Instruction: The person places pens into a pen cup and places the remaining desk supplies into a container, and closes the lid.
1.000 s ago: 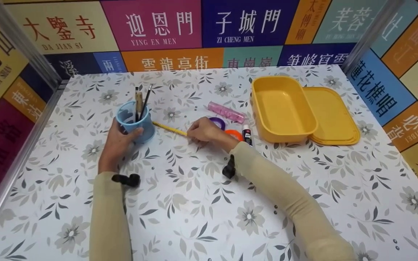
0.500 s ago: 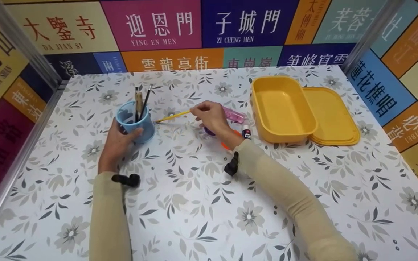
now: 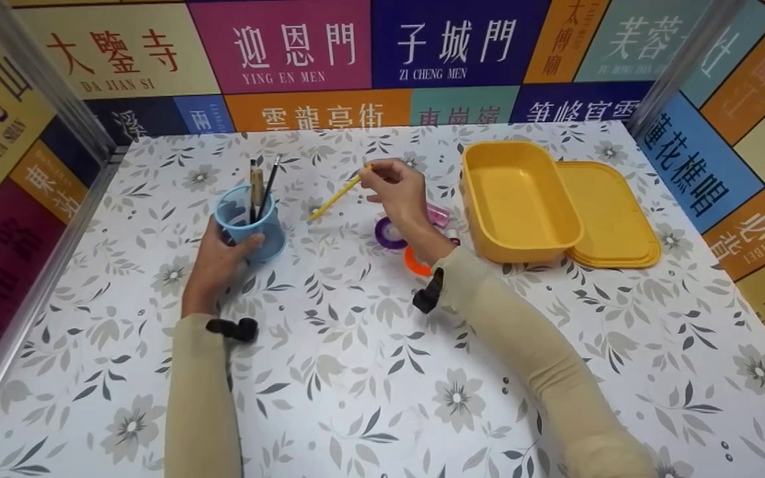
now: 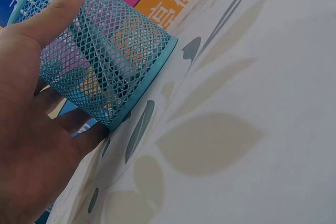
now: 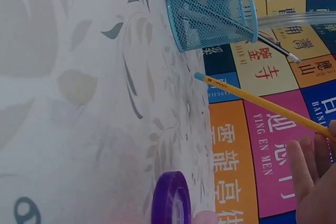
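Observation:
My left hand (image 3: 216, 265) grips a light-blue mesh pen cup (image 3: 266, 247), thumb on the near side and fingers around the far side. In the left wrist view the cup (image 4: 123, 51) stands with its base rim at the table. A black pencil (image 3: 268, 186) with a pale end and a brownish pen-like stick (image 3: 256, 189) lean inside it. My right hand (image 3: 401, 196) pinches a yellow pencil (image 3: 336, 197) near its upper end, right of the cup. The pencil slants down toward the left, and its blue-tipped lower end shows in the right wrist view.
Beneath the right forearm lie a purple tape roll (image 3: 382, 232), an orange ring (image 3: 416, 262) and a pink translucent tube (image 3: 437, 215), with a mostly hidden glue stick beside them. An open yellow box (image 3: 522, 199) stands at right, against its yellow lid (image 3: 615, 219). Printed panels enclose the table.
My right hand has moved up and away from me with the yellow pencil, raising it and tilting it more steeply. The purple roll is more exposed. My left hand stays on the cup.

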The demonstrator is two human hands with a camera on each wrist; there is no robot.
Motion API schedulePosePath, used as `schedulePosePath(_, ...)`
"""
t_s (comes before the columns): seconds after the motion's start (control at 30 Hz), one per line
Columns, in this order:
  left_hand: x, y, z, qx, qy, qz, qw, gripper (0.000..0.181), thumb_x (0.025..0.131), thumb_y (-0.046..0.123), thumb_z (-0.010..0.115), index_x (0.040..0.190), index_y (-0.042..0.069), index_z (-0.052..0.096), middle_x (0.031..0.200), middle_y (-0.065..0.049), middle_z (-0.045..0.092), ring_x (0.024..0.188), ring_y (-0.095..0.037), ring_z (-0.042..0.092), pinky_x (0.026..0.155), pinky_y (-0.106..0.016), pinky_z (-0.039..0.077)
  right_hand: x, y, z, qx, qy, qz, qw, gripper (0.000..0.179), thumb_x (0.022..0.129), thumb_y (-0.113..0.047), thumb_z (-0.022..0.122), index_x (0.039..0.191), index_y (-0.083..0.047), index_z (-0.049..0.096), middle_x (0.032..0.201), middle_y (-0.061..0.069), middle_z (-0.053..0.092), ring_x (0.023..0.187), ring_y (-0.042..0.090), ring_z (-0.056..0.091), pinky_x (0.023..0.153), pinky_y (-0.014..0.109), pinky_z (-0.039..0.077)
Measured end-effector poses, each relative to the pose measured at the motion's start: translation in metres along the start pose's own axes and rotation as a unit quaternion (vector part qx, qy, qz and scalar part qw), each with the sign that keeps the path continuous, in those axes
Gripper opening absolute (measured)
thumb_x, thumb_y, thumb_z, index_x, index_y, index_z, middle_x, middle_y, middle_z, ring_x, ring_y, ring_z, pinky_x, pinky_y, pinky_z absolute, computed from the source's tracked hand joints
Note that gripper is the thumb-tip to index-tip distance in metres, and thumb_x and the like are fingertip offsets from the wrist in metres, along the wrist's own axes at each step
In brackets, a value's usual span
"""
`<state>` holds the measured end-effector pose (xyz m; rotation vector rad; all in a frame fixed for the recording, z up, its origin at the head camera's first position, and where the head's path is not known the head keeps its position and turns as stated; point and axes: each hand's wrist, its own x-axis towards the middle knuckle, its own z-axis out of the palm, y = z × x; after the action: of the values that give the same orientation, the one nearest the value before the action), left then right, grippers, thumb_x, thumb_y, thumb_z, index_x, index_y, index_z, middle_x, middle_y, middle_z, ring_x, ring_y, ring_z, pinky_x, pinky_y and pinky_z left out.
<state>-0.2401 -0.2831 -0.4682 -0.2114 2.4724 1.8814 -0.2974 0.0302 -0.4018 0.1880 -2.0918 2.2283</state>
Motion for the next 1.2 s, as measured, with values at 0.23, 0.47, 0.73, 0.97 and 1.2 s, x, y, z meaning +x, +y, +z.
schedulePosePath(0.23,0.001,-0.001,0.000,0.006,0.003,-0.004,1.0000,0.100,0.084,0.040,0.080,0.160,0.030,0.017,0.168,-0.001,0.023,0.156,-0.023,0.020,0.129,-0.042,0.016,0.005,-0.023,0.005,0.040,0.004,-0.033,0.9987,0.024,0.091,-0.015,0.074,0.112,-0.003,0.067,0.096,0.005,0.072,0.091,0.023,0.072,0.077,0.036,0.064)
schedulePosePath(0.47,0.000,-0.001,0.000,0.008,0.001,-0.007,0.9999,0.099,0.085,0.039,0.079,0.161,0.032,0.015,0.169,-0.002,0.021,0.156,-0.023,0.019,0.129,-0.043,0.016,0.010,-0.043,0.011,0.054,0.004,-0.051,0.9972,0.027,0.091,-0.012,0.073,0.115,-0.003,0.064,0.097,0.005,0.069,0.088,0.020,0.072,0.076,0.038,0.064)
schedulePosePath(0.73,0.000,0.001,-0.001,0.001,0.004,-0.013,0.9999,0.097,0.087,0.035,0.078,0.161,0.033,0.015,0.169,-0.001,0.020,0.156,-0.023,0.018,0.129,-0.042,0.017,0.016,-0.065,0.030,0.050,-0.007,-0.091,0.9946,0.029,0.093,-0.009,0.070,0.119,0.000,0.061,0.098,0.007,0.067,0.089,0.023,0.070,0.075,0.037,0.064)
schedulePosePath(0.97,0.003,0.001,0.001,0.004,0.006,-0.025,0.9997,0.098,0.086,0.038,0.079,0.160,0.035,0.015,0.169,0.001,0.020,0.156,-0.022,0.019,0.129,-0.043,0.018,0.014,-0.084,0.050,0.026,-0.027,-0.110,0.9932,0.025,0.095,-0.010,0.068,0.116,-0.002,0.058,0.100,0.006,0.065,0.093,0.023,0.067,0.077,0.036,0.064)
schedulePosePath(1.2,0.001,0.000,0.001,0.005,0.002,-0.024,0.9997,0.098,0.086,0.037,0.078,0.160,0.034,0.014,0.169,0.001,0.020,0.156,-0.022,0.019,0.129,-0.044,0.017,0.013,-0.089,0.067,0.005,-0.035,-0.120,0.9921,0.023,0.096,-0.010,0.066,0.116,-0.003,0.057,0.100,0.007,0.065,0.095,0.025,0.066,0.078,0.033,0.064)
